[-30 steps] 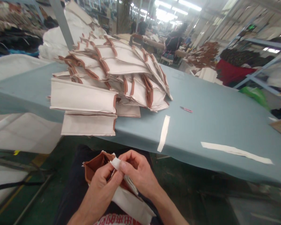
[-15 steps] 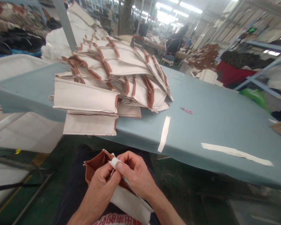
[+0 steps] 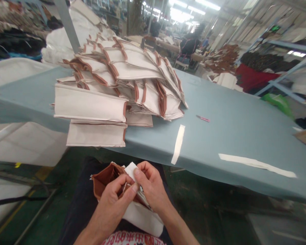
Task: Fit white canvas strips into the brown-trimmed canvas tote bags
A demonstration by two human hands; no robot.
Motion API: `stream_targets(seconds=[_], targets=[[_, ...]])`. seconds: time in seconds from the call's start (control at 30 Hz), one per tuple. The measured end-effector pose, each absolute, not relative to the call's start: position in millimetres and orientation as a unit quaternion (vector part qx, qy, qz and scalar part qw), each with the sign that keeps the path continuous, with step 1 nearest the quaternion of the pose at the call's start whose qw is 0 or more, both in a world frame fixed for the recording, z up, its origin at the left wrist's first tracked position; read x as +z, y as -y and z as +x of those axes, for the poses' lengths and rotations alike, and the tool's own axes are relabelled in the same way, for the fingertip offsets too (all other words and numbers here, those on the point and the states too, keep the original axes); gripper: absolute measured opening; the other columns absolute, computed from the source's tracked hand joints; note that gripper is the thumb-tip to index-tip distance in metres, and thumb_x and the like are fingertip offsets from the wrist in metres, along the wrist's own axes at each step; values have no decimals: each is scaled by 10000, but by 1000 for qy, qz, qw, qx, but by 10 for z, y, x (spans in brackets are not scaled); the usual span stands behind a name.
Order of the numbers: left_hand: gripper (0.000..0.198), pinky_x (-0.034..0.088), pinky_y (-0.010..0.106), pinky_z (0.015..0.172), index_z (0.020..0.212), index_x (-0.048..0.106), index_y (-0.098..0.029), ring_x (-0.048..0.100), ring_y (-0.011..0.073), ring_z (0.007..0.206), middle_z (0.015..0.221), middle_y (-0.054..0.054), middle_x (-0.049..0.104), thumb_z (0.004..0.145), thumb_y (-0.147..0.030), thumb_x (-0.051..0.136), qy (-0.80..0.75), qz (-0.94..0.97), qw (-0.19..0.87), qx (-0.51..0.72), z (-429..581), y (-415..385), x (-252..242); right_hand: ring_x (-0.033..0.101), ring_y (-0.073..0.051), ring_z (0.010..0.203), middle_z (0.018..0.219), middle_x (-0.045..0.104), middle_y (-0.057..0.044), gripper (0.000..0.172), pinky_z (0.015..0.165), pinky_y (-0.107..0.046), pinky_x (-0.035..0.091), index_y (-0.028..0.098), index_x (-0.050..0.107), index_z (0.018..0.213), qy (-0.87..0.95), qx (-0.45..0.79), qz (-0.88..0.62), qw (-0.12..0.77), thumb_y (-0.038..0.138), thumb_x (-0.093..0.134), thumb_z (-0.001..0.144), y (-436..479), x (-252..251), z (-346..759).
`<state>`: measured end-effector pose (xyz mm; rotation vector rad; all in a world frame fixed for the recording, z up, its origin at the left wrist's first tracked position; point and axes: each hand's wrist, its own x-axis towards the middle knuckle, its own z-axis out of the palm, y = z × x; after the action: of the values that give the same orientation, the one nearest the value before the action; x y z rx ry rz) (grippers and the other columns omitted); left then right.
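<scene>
On my lap lies a fabric bag piece (image 3: 100, 183) with a brown lining, its open end toward the far left and its pale outer side (image 3: 144, 219) showing below my hands. My left hand (image 3: 114, 199) is closed in a pinch at the bag's upper edge, thumb and forefinger close to my right fingertips. My right hand (image 3: 153, 187) pinches a short white strip (image 3: 131, 170) between thumb and forefinger, and its end sticks up over the bag's edge. The fingers hide where strip and bag meet.
A blue-green table (image 3: 209, 146) stands ahead. It carries a large pile of similar pale, brown-lined pieces (image 3: 89, 103), pink-handled thread snips (image 3: 203, 118), a short pale strip (image 3: 178, 144) and a longer one (image 3: 257, 165). A person (image 3: 190, 46) sits further back.
My right hand has shifted slightly right and up with the white strip, and more of the strip shows. The left fingertips have moved a little right along the bag's edge.
</scene>
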<state>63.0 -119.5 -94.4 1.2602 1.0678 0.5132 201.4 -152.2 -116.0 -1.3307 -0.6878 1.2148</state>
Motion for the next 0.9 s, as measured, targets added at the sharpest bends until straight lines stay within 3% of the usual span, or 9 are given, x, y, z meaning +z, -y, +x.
stream_targets(seconds=[0.3,0.67,0.9], targets=[[314,343,242,549,693,647,-211,429,131,558,592,-51,576,857,-473,700,-466,567,641,223,632,1187,-910,429,-106,621,716,537,48,522,601,-246,369,201,567,828,287,514,-567,576,674,784,860,1525,-1173,2014],[252,467,262,625,910,700,-225,657,209,658,734,-3,759,844,-467,727,-465,539,671,207,525,1222,-944,500,-95,577,709,673,17,601,593,-239,415,195,609,850,253,525,-546,601,756,824,829,1564,-1247,2059],[345,382,212,559,820,653,-219,509,143,591,668,-39,651,772,-515,823,-451,487,717,213,401,1264,-839,443,-77,517,650,644,37,638,538,-213,360,206,575,846,265,537,-545,587,791,825,805,1572,-1267,2045]])
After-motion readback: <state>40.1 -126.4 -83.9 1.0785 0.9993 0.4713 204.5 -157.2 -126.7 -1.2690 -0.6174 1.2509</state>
